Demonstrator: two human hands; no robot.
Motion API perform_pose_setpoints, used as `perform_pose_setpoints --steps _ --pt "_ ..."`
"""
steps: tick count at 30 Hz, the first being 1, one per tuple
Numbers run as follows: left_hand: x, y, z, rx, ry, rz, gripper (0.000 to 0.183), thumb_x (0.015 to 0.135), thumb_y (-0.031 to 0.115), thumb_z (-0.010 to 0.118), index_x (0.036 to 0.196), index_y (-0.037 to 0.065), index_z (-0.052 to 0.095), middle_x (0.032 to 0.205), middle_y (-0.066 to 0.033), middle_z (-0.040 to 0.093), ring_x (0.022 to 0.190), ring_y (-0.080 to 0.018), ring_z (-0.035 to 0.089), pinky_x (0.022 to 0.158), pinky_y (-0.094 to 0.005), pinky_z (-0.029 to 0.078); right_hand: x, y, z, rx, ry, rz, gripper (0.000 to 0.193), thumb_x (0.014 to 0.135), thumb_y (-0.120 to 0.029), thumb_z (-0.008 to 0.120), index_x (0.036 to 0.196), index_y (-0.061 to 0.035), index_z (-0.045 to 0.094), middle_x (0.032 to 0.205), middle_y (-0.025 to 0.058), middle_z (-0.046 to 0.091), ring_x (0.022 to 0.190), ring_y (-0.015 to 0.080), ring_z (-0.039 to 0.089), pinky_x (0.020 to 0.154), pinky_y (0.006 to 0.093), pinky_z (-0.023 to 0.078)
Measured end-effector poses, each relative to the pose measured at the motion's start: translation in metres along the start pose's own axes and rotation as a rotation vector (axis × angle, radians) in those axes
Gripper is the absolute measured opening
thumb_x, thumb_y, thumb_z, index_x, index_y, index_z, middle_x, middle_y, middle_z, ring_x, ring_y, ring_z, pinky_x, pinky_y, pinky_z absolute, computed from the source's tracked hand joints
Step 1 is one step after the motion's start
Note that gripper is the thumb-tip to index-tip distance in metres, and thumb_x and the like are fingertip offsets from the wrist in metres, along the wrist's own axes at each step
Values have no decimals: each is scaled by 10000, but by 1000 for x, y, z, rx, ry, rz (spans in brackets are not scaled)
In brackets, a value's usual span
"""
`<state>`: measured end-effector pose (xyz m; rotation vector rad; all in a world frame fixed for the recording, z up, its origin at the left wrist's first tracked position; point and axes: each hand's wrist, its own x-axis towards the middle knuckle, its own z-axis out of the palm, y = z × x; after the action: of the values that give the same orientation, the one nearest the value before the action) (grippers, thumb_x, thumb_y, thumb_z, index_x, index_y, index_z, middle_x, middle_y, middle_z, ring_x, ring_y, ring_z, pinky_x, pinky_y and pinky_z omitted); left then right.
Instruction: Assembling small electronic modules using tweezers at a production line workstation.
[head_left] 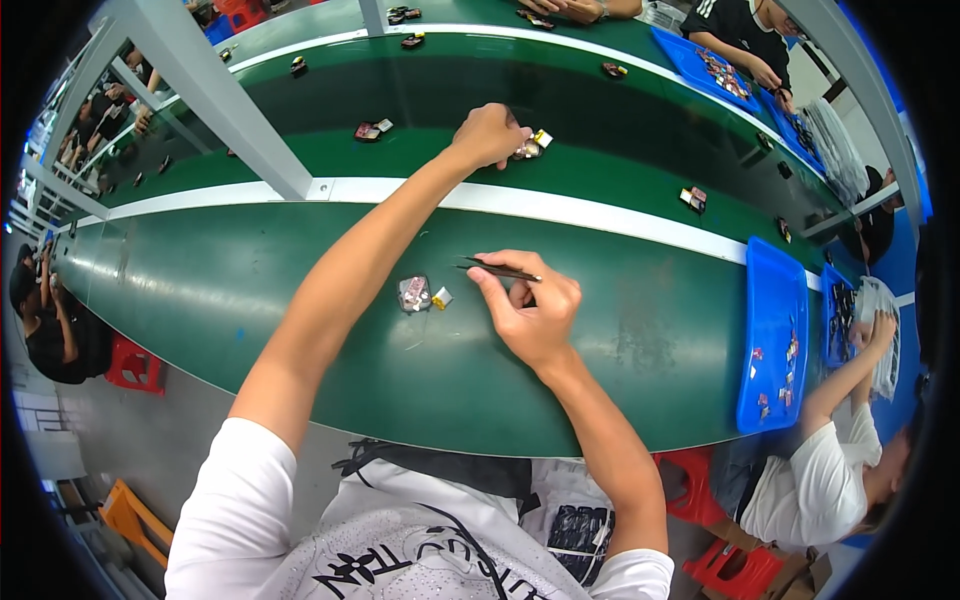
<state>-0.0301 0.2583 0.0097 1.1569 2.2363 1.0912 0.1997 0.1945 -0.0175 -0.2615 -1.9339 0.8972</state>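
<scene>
The left hand (490, 135) is closing on a small part (531, 148) at twelve o'clock; the right hand (530, 312) is pinching tweezers (500, 270), another small board (415, 293) lying at nine o'clock on the green bench (250, 290), a blue tray (775, 330) sitting at three o'clock.

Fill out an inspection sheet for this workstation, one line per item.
Surface: green bench in front, green conveyor belt beyond a white strip.
Job's things: small circuit part under the left hand; dark tweezers in the right hand; another small part lying on the bench.
Clutter: more small parts on the belt; blue tray holding bits.
Grippers: both hands busy.
Cables: nothing seen.
Surroundings: other workers, red stools, grey frame post.
</scene>
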Motion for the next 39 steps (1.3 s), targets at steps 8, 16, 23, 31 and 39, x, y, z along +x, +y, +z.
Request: perform_pose_setpoints --steps 8,16,23,31,39 --pt "-160 -23 -59 -469 -19 -75 200 1000 145 627 1022 -54 638 791 -85 684 495 -108 624 380 -218 409 9 -17 -12 522 -38 565 166 869 32 772 1006 28 678 833 36 727 559 -16 472 486 175 332" --pt "-218 -21 -48 -655 82 -109 172 993 94 644 1044 -70 647 774 -94 674 519 -118 641 426 -235 467 7 -23 -8 425 -36 530 163 884 33 769 994 21 649 885 81 723 660 28 562 567 177 412" --pt "-221 -24 -45 -638 102 -22 170 992 79 645 1058 -77 656 801 -109 700 535 -108 643 449 -231 478 7 -23 -11 406 -73 519 192 878 24 781 1019 27 651 879 68 719 642 21 539 565 177 408" --pt "-224 -21 -44 -591 114 18 170 985 69 650 1061 -83 653 825 -120 720 546 -105 654 453 -227 482 1 -23 -4 345 -67 475 198 865 18 797 1015 37 671 846 42 702 577 0 491 520 163 356" --pt "-224 -24 -43 -557 124 28 172 984 71 650 1061 -83 649 829 -117 724 548 -103 653 453 -225 484 -1 -24 -1 265 -31 368 178 844 22 812 975 35 692 840 39 710 528 -2 470 476 170 324"
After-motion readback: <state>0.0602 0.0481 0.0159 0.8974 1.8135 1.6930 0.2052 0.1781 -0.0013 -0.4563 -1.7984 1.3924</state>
